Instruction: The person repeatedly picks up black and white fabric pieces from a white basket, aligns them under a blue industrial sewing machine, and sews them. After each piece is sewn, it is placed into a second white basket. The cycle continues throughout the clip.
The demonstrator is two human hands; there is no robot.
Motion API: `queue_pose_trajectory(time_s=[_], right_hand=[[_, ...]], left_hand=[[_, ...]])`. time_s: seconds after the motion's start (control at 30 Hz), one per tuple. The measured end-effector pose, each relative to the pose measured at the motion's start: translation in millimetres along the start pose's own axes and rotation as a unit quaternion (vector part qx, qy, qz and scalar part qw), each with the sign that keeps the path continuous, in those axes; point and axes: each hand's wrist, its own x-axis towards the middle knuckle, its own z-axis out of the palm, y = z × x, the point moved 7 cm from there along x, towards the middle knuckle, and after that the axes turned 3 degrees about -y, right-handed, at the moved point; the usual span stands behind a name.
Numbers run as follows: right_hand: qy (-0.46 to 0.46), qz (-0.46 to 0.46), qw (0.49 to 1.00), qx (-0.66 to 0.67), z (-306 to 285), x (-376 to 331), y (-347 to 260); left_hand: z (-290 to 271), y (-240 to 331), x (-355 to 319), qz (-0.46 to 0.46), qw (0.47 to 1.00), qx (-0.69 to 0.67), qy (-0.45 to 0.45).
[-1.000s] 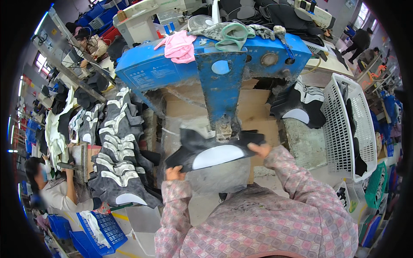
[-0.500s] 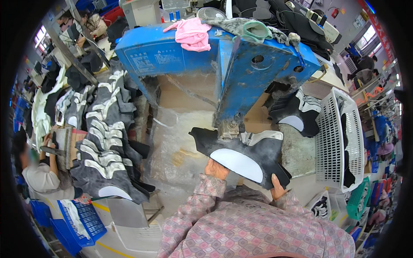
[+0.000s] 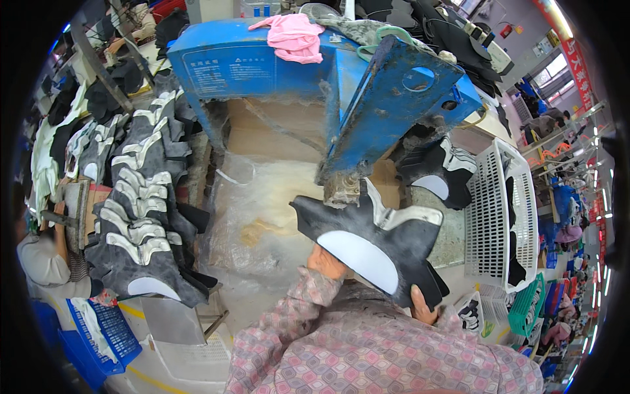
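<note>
Between my hands is a flat black shoe-upper piece (image 3: 367,226) with a silver-grey trimmed edge and a white half-oval panel (image 3: 361,256). My left hand (image 3: 327,262) grips its near edge beside the white panel, its fingers partly hidden beneath. At the right lower corner my right hand (image 3: 423,305) holds the black flap, thumb on top. The far edge of the piece lies at the dusty metal head (image 3: 342,189) of a blue machine (image 3: 394,98); whether they touch I cannot tell.
Similar upper pieces (image 3: 141,217) lie overlapped in a row at left, with others (image 3: 440,171) right of the machine. A white plastic basket (image 3: 502,223) stands at right. Pink cloth (image 3: 292,38) lies on the machine. At far left a person (image 3: 49,262) sits near blue crates (image 3: 105,335).
The upper piece has turned and tilted under the machine head, so more of its silver trim shows on the right. Both hands keep their hold; the whole view has shifted slightly.
</note>
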Motion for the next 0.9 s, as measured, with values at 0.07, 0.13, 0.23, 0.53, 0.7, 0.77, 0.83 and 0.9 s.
queue_pose_trajectory(time_s=[0.07, 0.13, 0.23, 0.53, 0.7, 0.77, 0.83, 0.9], right_hand=[[-0.02, 0.0, 1.0, 0.024, 12.0, 9.4, 7.6], [-0.02, -0.015, 0.998, 0.06, 21.9, 18.8, 9.9], [-0.021, -0.063, 0.989, -0.135, 32.3, 28.9, 2.0], [-0.013, 0.133, 0.984, 0.122, 33.4, 33.4, 7.8], [0.036, 0.109, 0.943, 0.312, 42.0, 40.5, 4.4], [0.063, 0.115, 0.963, 0.235, 27.9, 24.4, 2.2], [0.059, 0.126, 0.949, 0.282, 15.0, -0.7, 1.4], [0.022, 0.096, 0.951, 0.295, 8.1, -15.3, -0.9]], left_hand=[[2.8, 18.7, 2.6, 0.063, 0.997, 0.052, -0.01], [-1.1, 21.6, 6.0, 0.075, 0.996, -0.05, 0.025], [13.9, 12.6, 12.6, 0.083, 0.994, -0.028, -0.061], [-5.5, -17.4, 33.3, -0.024, 0.999, 0.031, 0.019], [22.8, -9.8, 40.7, 0.001, 0.987, -0.003, -0.159], [2.9, -24.6, 31.6, -0.005, 0.999, 0.032, -0.019], [-24.6, -47.7, 11.7, -0.039, 0.991, 0.019, 0.13], [-25.7, -66.0, 3.0, -0.092, 0.995, 0.04, 0.029]])
